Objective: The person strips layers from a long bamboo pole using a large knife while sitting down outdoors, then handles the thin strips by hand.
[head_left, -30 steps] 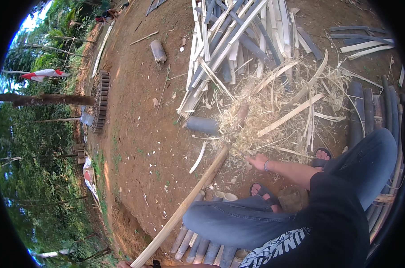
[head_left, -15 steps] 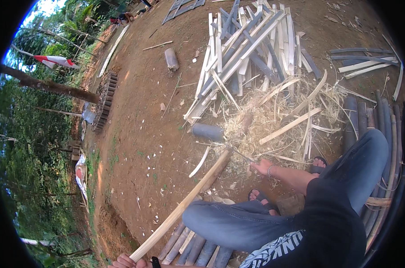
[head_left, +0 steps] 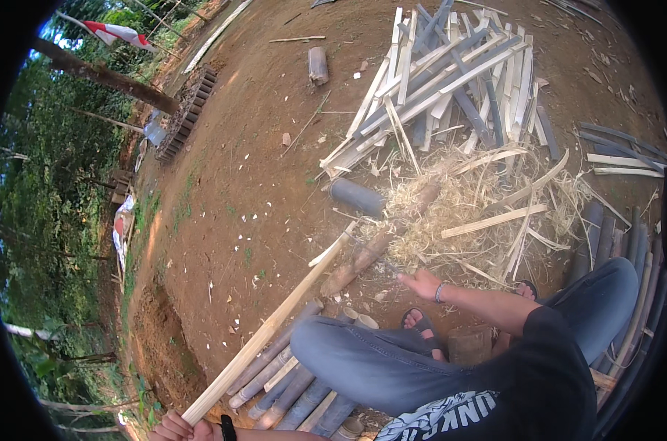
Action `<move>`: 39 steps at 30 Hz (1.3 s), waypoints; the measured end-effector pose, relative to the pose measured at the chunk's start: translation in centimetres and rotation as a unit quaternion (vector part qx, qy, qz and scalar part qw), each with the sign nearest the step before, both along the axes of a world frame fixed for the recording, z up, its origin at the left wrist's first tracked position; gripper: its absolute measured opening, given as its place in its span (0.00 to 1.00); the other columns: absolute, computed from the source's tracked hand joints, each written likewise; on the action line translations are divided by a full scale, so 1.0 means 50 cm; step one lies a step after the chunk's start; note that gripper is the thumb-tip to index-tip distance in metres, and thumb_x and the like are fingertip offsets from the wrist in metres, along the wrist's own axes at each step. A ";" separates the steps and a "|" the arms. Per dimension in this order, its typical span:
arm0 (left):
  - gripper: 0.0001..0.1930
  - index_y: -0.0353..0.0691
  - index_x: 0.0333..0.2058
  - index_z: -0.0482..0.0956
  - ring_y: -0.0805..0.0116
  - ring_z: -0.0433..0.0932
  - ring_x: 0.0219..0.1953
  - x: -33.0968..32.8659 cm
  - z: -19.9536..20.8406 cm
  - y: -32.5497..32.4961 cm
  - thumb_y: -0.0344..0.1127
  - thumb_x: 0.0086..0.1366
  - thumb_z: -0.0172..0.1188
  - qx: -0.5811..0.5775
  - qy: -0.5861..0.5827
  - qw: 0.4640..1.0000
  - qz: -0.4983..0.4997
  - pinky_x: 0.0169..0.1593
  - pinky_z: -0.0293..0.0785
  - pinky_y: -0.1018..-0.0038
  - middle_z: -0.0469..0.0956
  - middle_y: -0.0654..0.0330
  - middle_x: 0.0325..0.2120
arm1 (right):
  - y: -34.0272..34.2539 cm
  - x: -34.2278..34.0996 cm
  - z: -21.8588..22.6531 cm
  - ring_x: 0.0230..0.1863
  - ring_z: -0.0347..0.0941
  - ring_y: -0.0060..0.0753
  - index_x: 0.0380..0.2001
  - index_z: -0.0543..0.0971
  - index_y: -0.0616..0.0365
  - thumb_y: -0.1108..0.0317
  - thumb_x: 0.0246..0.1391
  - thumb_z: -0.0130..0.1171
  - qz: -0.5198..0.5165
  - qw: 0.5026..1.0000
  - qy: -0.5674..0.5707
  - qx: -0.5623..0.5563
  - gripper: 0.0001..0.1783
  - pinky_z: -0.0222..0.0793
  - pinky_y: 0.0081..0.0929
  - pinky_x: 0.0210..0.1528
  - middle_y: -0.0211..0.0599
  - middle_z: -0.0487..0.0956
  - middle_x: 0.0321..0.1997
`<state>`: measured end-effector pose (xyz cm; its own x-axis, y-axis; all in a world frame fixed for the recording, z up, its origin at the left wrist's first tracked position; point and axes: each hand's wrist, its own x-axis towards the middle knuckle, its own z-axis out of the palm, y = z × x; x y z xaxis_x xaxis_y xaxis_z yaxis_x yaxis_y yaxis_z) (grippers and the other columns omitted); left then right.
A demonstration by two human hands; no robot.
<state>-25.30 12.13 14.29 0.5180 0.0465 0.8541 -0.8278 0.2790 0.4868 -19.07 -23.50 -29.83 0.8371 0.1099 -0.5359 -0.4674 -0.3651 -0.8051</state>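
Note:
At the lower left my left hand [head_left: 180, 428] is closed around the near end of a long pale bamboo strip [head_left: 267, 327]. The strip slants up and away, its far end beside a brown log [head_left: 359, 263] on the ground. My right hand [head_left: 423, 284] is closed on a knife, in front of my shin. Its thin blade [head_left: 389, 270] is blurred and points left toward the log; the fingers hide the handle. Pale curled shavings [head_left: 458, 217] are heaped past the right hand, around and over the log's far part.
Split bamboo strips [head_left: 451, 81] lie piled beyond the shavings. A short grey bamboo piece [head_left: 355, 197] rests by the log. Bamboo poles lie below my left knee [head_left: 297, 389] and along my right side [head_left: 646, 294]. A wooden block [head_left: 469, 345] stands near my feet.
The strip's far end has shifted left, off the log. My right hand and the knife have drawn back from the strip, nearer to me. The whole view has turned left.

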 end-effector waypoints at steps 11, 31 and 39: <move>0.30 0.46 0.18 0.53 0.78 0.48 0.09 0.031 -0.085 -0.010 0.67 0.66 0.35 -0.066 0.065 0.992 0.089 0.14 0.45 0.82 0.49 0.68 0.09 | -0.144 -0.002 0.016 0.15 0.70 0.35 0.11 0.73 0.66 0.30 0.53 0.45 -0.103 0.993 0.049 -0.022 0.43 0.66 0.37 0.24 0.42 0.71 0.11; 0.34 0.45 0.18 0.53 0.76 0.48 0.11 -0.013 -0.045 0.031 0.72 0.63 0.28 -0.035 0.089 0.990 0.101 0.15 0.44 0.79 0.50 0.66 0.11 | -0.079 -0.006 0.006 0.16 0.70 0.39 0.07 0.70 0.64 0.28 0.52 0.43 -0.010 1.000 0.027 -0.002 0.45 0.65 0.40 0.25 0.44 0.70 0.10; 0.35 0.45 0.17 0.52 0.76 0.48 0.11 0.003 -0.051 0.063 0.73 0.63 0.24 -0.056 0.132 0.975 0.172 0.15 0.44 0.80 0.50 0.66 0.11 | 0.065 -0.013 -0.063 0.22 0.73 0.44 0.11 0.74 0.70 0.27 0.52 0.41 -0.033 0.998 0.043 0.020 0.48 0.69 0.44 0.30 0.52 0.74 0.16</move>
